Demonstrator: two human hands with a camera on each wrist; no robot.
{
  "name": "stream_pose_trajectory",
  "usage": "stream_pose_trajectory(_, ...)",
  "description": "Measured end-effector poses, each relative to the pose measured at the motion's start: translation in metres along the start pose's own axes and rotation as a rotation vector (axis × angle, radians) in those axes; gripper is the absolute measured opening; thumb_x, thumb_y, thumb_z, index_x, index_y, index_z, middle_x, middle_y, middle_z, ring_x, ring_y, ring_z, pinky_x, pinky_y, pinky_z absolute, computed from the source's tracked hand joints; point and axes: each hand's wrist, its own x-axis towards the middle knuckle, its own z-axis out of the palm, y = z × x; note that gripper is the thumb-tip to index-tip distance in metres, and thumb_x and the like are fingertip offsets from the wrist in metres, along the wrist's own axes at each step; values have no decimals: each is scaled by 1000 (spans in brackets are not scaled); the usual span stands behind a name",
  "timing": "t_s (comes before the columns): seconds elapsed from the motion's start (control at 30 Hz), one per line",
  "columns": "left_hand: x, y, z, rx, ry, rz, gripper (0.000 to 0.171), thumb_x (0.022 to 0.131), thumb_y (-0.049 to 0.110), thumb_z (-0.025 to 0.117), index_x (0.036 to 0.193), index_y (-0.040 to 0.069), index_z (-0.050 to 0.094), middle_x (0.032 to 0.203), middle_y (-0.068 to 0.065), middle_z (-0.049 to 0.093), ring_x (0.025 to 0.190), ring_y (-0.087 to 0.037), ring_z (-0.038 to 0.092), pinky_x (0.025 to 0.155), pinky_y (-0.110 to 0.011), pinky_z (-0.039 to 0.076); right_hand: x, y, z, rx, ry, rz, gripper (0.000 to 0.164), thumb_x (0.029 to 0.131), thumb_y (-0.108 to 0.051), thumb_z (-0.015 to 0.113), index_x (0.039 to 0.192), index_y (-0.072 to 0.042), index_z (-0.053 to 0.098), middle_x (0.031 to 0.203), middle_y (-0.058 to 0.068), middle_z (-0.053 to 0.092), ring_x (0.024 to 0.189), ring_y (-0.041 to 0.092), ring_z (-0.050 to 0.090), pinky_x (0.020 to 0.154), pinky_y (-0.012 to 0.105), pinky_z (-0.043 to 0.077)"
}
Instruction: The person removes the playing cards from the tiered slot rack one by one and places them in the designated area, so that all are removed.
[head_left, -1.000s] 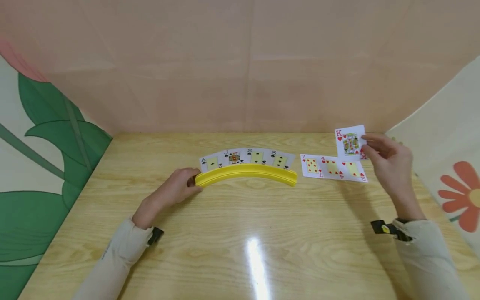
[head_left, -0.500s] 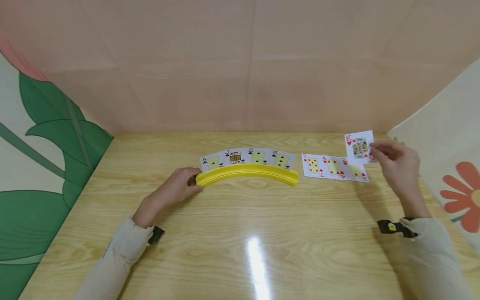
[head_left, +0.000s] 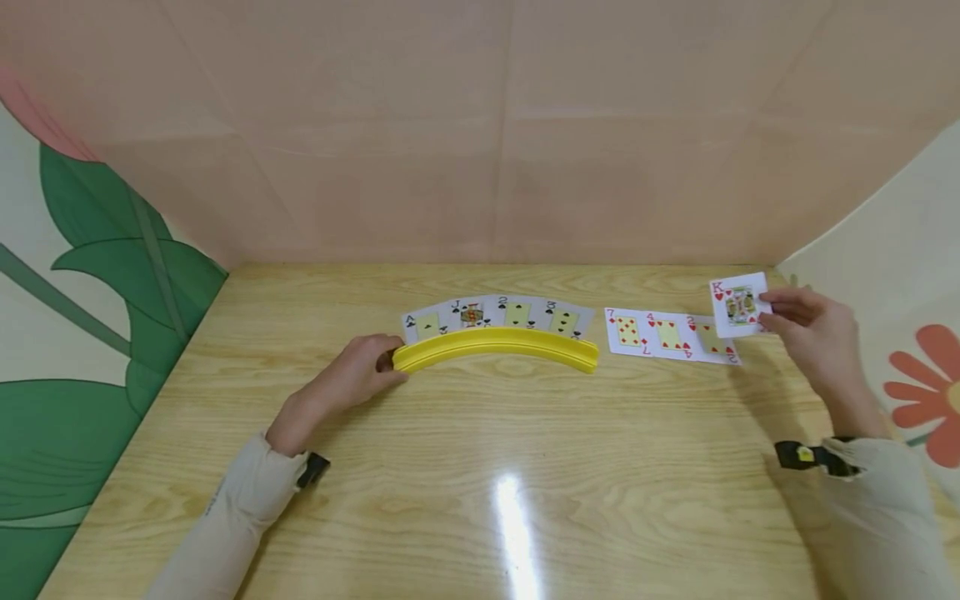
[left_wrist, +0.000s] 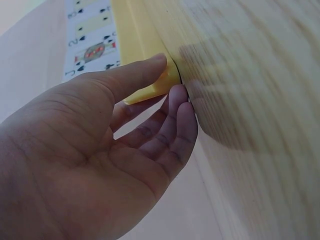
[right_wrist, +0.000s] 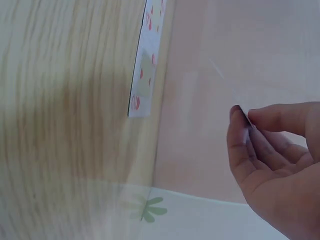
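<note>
A yellow curved card holder (head_left: 495, 338) stands on the table, with an ace, a jack, a two and another black-suited card fanned upright in it. My left hand (head_left: 347, 372) grips its left end, thumb in front and fingers behind, as the left wrist view shows at the holder (left_wrist: 150, 90). My right hand (head_left: 819, 340) pinches the king of hearts (head_left: 738, 305) by its right edge, held up above the table. Just left of it lie the seven of diamonds (head_left: 626, 331), the four of hearts (head_left: 668, 335) and a red two (head_left: 708, 339), overlapping in a row.
The wooden table (head_left: 450, 467) runs back to a pinkish cloth wall (head_left: 495, 150). Side panels with a green leaf print (head_left: 67, 417) and a red flower (head_left: 926, 392) bound it left and right. A bright light reflection shows near the front.
My right hand has moved right and slightly toward me with the king of hearts, uncovering more of the red two. The left hand stays in place on the card holder.
</note>
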Motion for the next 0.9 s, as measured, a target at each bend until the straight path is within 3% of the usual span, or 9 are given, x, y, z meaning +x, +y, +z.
stream_pose_trajectory(0.27,0,0,3,-1,-16,-20,31,90,11,75,120,6,65,114,-7,67,86,-16,59,73,-29,53,4,24,-7,-20,-101,-36,34,95,-5,65,123,13,58,86,-36,55,79,-19,53,63,8,46)
stream_pose_trajectory(0.37,0,-1,2,2,-11,-34,31,90,11,75,120,7,65,113,-6,67,86,-17,59,73,-30,52,6,33,-7,-57,-133,-55,32,94,-3,65,120,14,58,85,-33,57,77,-20,53,62,9,46)
stream_pose_trajectory(0.4,0,-1,2,3,-9,-36,31,90,11,75,120,7,65,113,-6,67,85,-17,59,73,-30,52,6,35,-7,-84,-141,-58,32,93,-2,65,120,13,59,86,-27,62,76,-20,52,61,9,46)
stream_pose_trajectory(0.5,0,-1,2,5,-7,-35,30,90,11,75,119,7,66,111,-6,67,85,-17,58,72,-30,52,6,41,-8,-170,-177,-63,32,92,-3,66,119,12,61,94,6,74,75,-22,47,59,11,45)
stream_pose_trajectory(0.57,0,-1,2,6,-10,-30,30,90,11,75,119,7,65,112,-6,67,85,-17,58,72,-30,52,5,44,-10,-236,-199,-66,33,91,-5,68,119,12,61,104,28,69,74,-24,43,59,12,43)
stream_pose_trajectory(0.63,0,-1,2,8,-11,-26,31,90,11,74,120,7,65,112,-7,67,85,-16,59,72,-30,52,5,46,-11,-283,-218,-78,35,90,-7,70,118,12,61,112,38,62,74,-23,41,59,13,41)
stream_pose_trajectory(0.73,1,-2,2,10,-11,-25,31,91,11,74,120,7,65,113,-7,67,86,-16,59,73,-29,52,6,49,-13,-357,-241,-96,36,89,-9,71,117,11,63,110,38,63,75,-11,50,59,18,40)
stream_pose_trajectory(0.83,1,-2,2,13,-10,-27,31,91,11,74,120,7,65,113,-7,66,85,-16,59,72,-29,52,6,52,-14,-406,-261,-104,34,88,-9,71,116,9,64,109,38,62,76,22,64,58,25,41)
stream_pose_trajectory(0.9,1,-1,2,14,-10,-29,31,91,11,74,120,7,65,112,-7,66,85,-16,58,72,-29,52,5,54,-15,-419,-271,-94,32,89,-9,69,116,8,65,109,39,61,83,38,64,57,27,42)
